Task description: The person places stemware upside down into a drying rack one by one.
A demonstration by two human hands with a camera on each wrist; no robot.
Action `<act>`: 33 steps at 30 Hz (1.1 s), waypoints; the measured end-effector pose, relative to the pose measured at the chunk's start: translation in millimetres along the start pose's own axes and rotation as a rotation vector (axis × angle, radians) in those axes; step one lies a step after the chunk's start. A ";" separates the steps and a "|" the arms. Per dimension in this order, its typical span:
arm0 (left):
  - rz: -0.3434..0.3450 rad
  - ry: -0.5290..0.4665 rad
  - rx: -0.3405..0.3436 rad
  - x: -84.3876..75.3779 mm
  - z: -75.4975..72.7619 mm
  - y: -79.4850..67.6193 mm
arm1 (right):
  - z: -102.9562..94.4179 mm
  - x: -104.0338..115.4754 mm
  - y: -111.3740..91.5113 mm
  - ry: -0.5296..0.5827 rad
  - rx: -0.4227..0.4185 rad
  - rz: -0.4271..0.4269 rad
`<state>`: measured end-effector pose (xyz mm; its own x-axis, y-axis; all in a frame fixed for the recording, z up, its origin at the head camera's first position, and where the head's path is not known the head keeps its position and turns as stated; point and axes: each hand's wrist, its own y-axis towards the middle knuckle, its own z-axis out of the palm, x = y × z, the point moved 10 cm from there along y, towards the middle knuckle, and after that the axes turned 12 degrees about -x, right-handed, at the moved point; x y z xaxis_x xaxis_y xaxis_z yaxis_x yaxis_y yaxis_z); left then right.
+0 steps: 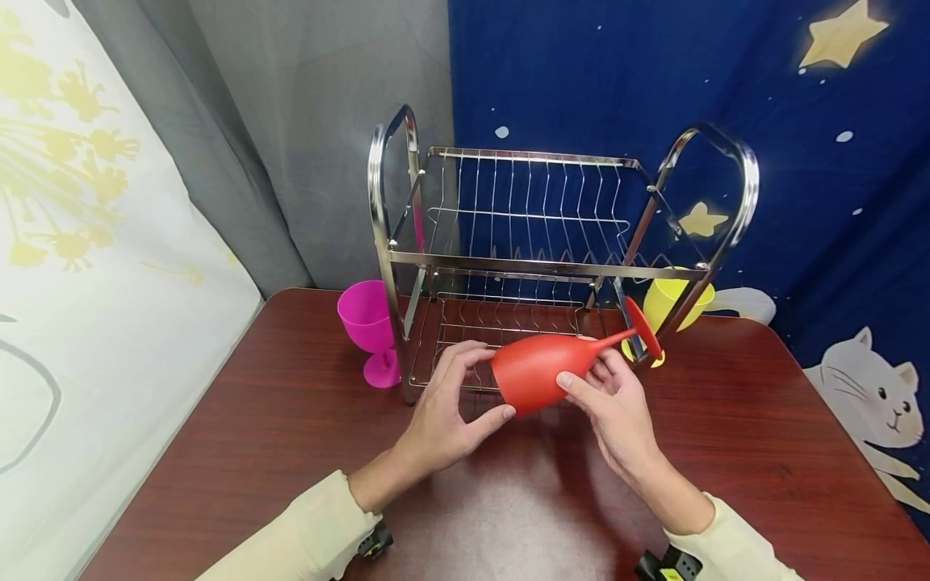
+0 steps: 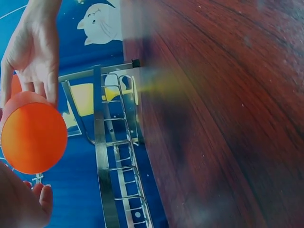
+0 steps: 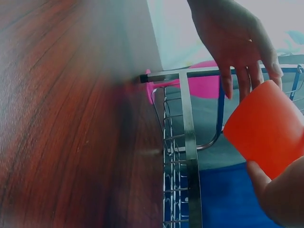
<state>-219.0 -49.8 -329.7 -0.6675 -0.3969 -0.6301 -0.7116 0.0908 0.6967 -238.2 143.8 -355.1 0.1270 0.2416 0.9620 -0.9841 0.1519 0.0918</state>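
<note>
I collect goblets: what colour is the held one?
The goblet is red, clearest in the head view.

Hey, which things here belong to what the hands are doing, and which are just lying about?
Part of the job:
red goblet, held tipped in the right hand
left hand, at the goblet's rim
dish rack, probably, just behind

Seemingly just about:
pink goblet, upright beside the rack, untouched
yellow goblet, at the rack's right end, untouched
blue curtain, background
</note>
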 end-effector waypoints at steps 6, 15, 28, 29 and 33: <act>0.071 0.040 -0.034 -4.9 -3.5 0.4 | -2.3 7.8 -0.2 -0.112 -0.023 -0.119; 0.204 0.096 -0.084 -14.7 -9.8 4.1 | 2.2 21.2 -7.3 -0.228 -0.005 -0.334; 0.416 0.146 -0.271 -32.8 -32.8 9.0 | 5.5 28.1 -10.1 -0.327 0.026 -0.514; 0.431 0.145 -0.298 -34.3 -35.9 9.8 | 5.0 28.2 -9.7 -0.323 0.021 -0.514; 0.491 0.139 -0.411 -41.6 -49.3 11.0 | 4.1 30.8 -10.2 -0.310 0.008 -0.552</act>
<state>-188.3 -77.3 -278.9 -0.8394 -0.5148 -0.1742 -0.1709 -0.0544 0.9838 -224.8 145.8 -325.4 0.5753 -0.1588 0.8024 -0.7851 0.1678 0.5962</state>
